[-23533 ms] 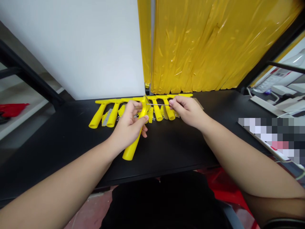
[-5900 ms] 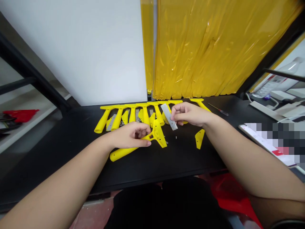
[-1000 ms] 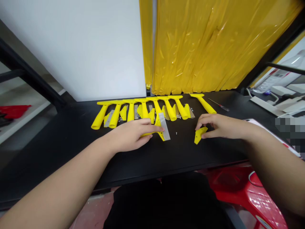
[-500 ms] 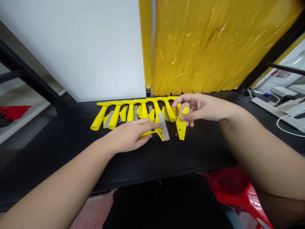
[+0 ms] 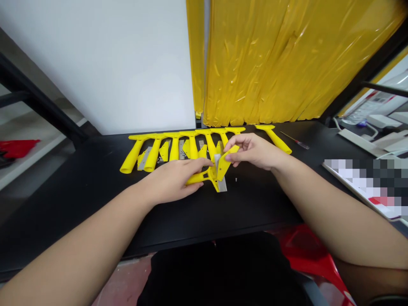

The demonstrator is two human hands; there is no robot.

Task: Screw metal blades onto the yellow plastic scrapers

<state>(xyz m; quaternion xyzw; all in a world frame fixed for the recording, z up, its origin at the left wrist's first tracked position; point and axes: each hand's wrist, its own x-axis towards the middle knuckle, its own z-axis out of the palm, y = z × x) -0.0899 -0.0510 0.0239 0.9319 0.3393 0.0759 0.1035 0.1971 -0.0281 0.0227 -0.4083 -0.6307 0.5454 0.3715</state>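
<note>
My left hand [image 5: 180,180] is closed around the handle of a yellow scraper [image 5: 199,177] lying on the black table, its head pointing right. A flat metal blade [image 5: 222,186] rests along that head. Between thumb and fingers, my right hand [image 5: 250,152] pinches a yellow cover plate [image 5: 225,165] with small holes. The plate is tilted over the blade and hides part of it; whether the two touch I cannot tell. Just right of the blade, a small screw [image 5: 236,179] stands on the table.
Several yellow scraper handles [image 5: 131,157] line the back, with plates, blades and screws between them. Another yellow handle [image 5: 280,142] and a screwdriver [image 5: 296,140] lie behind my right arm. A blurred-out flat object [image 5: 347,182] is at the right edge. A red stool [image 5: 306,250] stands below.
My right hand has moved left, bringing the yellow plate from beside the scraper head to over the blade. My left hand still holds the handle, its index finger drawn back from the blade.
</note>
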